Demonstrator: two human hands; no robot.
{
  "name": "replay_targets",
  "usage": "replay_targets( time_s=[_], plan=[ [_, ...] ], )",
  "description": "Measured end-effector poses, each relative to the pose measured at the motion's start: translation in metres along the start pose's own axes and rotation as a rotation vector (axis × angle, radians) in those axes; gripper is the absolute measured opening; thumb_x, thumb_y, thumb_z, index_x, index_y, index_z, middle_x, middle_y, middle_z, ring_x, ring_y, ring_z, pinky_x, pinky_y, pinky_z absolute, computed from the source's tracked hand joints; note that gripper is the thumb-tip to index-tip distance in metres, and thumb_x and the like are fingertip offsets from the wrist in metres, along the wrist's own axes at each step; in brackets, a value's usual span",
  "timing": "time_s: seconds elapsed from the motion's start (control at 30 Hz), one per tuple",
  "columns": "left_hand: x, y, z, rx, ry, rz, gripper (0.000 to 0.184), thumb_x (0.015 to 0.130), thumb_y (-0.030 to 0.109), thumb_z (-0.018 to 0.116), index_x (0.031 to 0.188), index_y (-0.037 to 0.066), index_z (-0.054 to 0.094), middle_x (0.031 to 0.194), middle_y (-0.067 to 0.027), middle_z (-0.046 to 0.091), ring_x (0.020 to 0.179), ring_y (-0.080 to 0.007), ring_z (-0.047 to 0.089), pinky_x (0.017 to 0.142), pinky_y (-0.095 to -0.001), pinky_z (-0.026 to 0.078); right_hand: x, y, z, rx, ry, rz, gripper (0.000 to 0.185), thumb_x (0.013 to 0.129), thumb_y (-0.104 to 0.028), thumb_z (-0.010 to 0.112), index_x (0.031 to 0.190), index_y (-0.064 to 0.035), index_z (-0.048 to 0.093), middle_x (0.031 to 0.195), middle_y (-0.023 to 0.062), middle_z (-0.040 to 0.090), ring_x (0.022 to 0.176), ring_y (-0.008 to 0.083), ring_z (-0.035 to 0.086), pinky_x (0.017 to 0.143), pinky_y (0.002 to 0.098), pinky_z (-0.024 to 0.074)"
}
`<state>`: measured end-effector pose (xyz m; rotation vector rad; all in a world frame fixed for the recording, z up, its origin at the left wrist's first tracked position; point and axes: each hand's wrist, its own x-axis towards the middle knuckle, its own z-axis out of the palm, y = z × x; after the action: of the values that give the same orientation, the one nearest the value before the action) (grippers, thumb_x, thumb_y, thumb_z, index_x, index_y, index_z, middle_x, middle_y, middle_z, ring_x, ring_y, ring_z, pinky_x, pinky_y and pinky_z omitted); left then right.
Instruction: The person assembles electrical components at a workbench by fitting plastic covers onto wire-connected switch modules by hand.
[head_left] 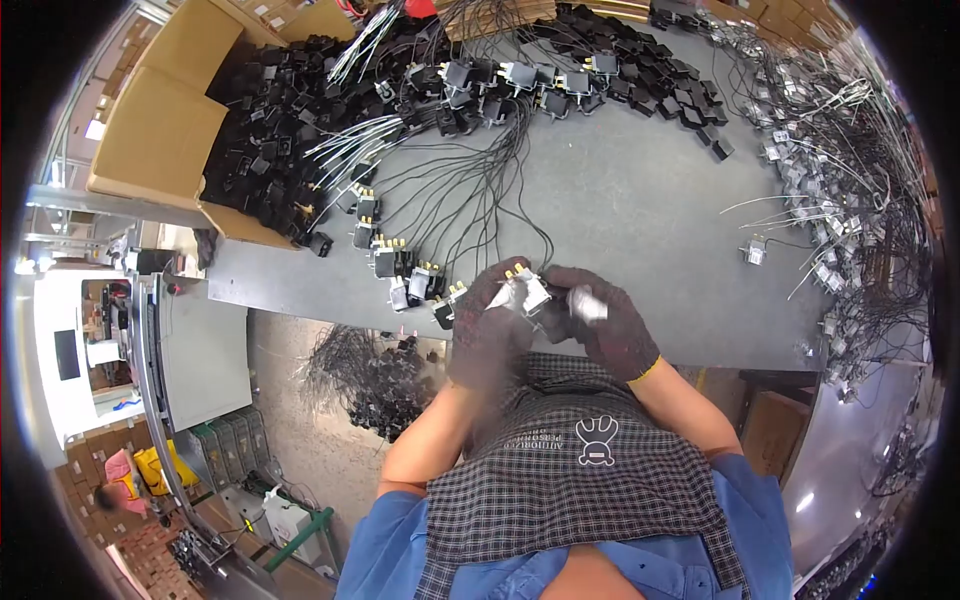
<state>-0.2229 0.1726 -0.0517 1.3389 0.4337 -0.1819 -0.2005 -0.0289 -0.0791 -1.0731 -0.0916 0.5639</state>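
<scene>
Both of my hands wear dark knitted gloves and meet near the table's front edge. In the fingers of my left hand [492, 325], which is partly blurred, is a small plug [533, 293] with a white body and brass pins. My right hand [612, 322] is curled close beside it, with a shiny whitish piece [587, 303] at its fingers; its kind is too blurred to tell. Just left of my hands, several similar plugs [423, 280] with dark cables [470, 190] lie in a curved row on the grey table [640, 210].
A cardboard box [150, 150] on its side spills black housings [270, 130] at the left. More plugs and housings line the back. Wired metallic pieces [825, 215] are heaped at the right, one lone piece [754, 251] nearer. A cable bundle [370, 375] lies below left; a person [125, 485] is farther off.
</scene>
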Motion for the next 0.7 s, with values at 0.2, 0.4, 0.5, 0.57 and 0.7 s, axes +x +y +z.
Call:
replay_targets(
  time_s=[0.2, 0.4, 0.5, 0.57, 0.7],
  plan=[
    [0.005, -0.001, -0.001, 0.113, -0.036, 0.12, 0.048, 0.104, 0.036, 0.071, 0.137, 0.001, 0.068, 0.112, -0.0064, 0.074, 0.099, -0.0146, 0.069, 0.087, -0.0301, 0.055, 0.001, -0.013, 0.001, -0.303, 0.111, 0.032, 0.055, 0.102, -0.032, 0.069, 0.144, 0.0018, 0.059, 0.12, 0.0148, 0.073, 0.091, 0.0216, 0.075, 0.071, 0.037, 0.0651],
    [0.006, -0.008, -0.001, 0.292, -0.025, 0.215, 0.04, 0.107, 0.029, 0.068, 0.135, 0.001, 0.069, 0.111, -0.0074, 0.075, 0.099, -0.0137, 0.068, 0.088, -0.0303, 0.055, 0.004, -0.038, -0.004, -0.149, 0.099, 0.333, 0.044, 0.107, -0.04, 0.062, 0.127, -0.0018, 0.067, 0.087, 0.0104, 0.076, 0.065, 0.0171, 0.071, 0.053, 0.0289, 0.0551],
    [0.002, -0.002, 0.003, 0.302, 0.003, 0.2, 0.035, 0.108, 0.022, 0.067, 0.135, 0.001, 0.069, 0.113, -0.0084, 0.075, 0.103, -0.014, 0.068, 0.091, -0.0308, 0.055, 0.008, -0.036, 0.01, -0.143, 0.124, 0.347, 0.046, 0.106, -0.044, 0.061, 0.119, -0.0011, 0.07, 0.079, 0.0067, 0.07, 0.051, 0.0113, 0.056, 0.045, 0.0264, 0.0419],
    [0.001, 0.001, 0.001, 0.346, 0.016, 0.275, 0.035, 0.107, 0.021, 0.068, 0.135, 0.001, 0.069, 0.114, -0.0085, 0.075, 0.104, -0.0144, 0.068, 0.093, -0.0312, 0.055, 0.01, -0.034, 0.01, -0.166, 0.145, 0.412, 0.051, 0.106, -0.047, 0.06, 0.122, 0.0012, 0.07, 0.078, 0.0054, 0.066, 0.047, 0.0088, 0.049, 0.043, 0.0257, 0.0361],
    [0.001, -0.002, -0.003, 0.414, 0.024, 0.294, 0.036, 0.105, 0.018, 0.068, 0.138, 0.003, 0.069, 0.114, -0.0078, 0.075, 0.104, -0.0141, 0.067, 0.091, -0.0315, 0.055, 0.014, -0.023, 0.008, -0.07, 0.18, 0.344, 0.041, 0.106, -0.039, 0.062, 0.12, -0.0015, 0.071, 0.076, 0.0029, 0.065, 0.048, 0.0051, 0.043, 0.044, 0.0239, 0.0309]
  ],
)
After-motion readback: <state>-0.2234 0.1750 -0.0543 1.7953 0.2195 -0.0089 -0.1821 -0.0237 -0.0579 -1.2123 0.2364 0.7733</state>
